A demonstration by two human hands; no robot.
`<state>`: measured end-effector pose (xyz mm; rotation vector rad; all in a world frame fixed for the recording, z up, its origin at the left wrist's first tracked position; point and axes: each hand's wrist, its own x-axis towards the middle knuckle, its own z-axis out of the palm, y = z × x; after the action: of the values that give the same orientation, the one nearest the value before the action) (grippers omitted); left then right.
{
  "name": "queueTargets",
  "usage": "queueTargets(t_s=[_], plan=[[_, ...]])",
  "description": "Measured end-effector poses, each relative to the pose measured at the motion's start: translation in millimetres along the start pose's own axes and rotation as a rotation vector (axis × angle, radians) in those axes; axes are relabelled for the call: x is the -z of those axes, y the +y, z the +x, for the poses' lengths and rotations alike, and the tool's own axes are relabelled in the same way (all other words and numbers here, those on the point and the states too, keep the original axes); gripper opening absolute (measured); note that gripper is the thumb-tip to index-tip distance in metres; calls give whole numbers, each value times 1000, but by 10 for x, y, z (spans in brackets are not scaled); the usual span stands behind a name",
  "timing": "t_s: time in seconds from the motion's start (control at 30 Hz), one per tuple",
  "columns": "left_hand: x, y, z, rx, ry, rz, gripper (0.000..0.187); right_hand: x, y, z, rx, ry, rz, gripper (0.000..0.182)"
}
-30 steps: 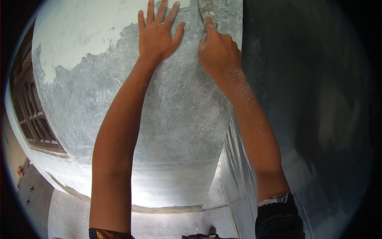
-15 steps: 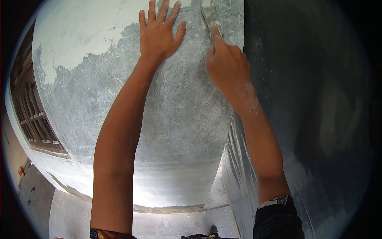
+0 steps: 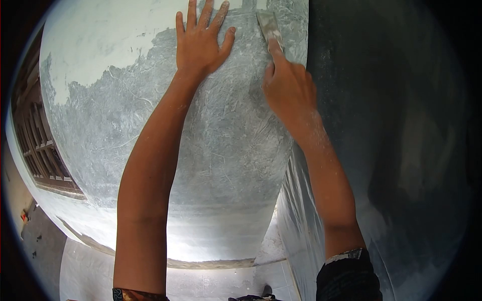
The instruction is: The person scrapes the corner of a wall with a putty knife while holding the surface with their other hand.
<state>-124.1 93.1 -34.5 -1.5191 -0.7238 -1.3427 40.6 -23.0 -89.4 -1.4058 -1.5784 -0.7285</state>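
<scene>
Nearest, at the bottom edge, a strip of pale tiled floor (image 3: 221, 281) shows between the two forearms, with the dark tip of a shoe (image 3: 266, 291) on it. The right forearm carries a dark rolled sleeve (image 3: 349, 278) at the near right, and its skin is dusted white toward the wrist. To the left, a brown wooden window frame (image 3: 42, 155) sits in the wall. Beyond the floor rises the wall (image 3: 211, 150), mostly scraped to a grey, scratched surface; an unscraped white patch of paint (image 3: 95, 40) covers its far left part. On the right a darker wall face (image 3: 391, 125) meets it at a corner. Farther up, the right hand (image 3: 290, 90) is closed around the handle of a scraper (image 3: 270, 27), index finger stretched along it, the flat blade pressed against the grey wall near the corner at the far top. Just left of it, apart from the scraper, the left hand (image 3: 202, 42) lies flat on the wall with fingers spread wide, holding nothing, its fingertips reaching the edge of the white paint.
</scene>
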Motion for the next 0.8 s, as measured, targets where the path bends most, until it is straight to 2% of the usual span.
queueTargets(t_s=[0.13,0.33,0.53,0.63,0.77,0.8], plan=[[8,7,-18,-10,6,-39,62,-3,-12,218,50,147,-3,54],[-8,2,-20,-14,-2,-2,62,57,5,-131,-17,-53,-24,53],[-43,-7,-19,-58,-44,3,62,-3,14,182,51,121,-3,56],[-42,-7,-13,-60,-39,-2,61,43,5,-37,5,0,-12,56],[-6,6,-11,-51,-34,-12,61,-22,50,-28,5,-14,10,54],[-6,13,-8,-52,-36,-13,61,-49,56,93,34,57,6,55]])
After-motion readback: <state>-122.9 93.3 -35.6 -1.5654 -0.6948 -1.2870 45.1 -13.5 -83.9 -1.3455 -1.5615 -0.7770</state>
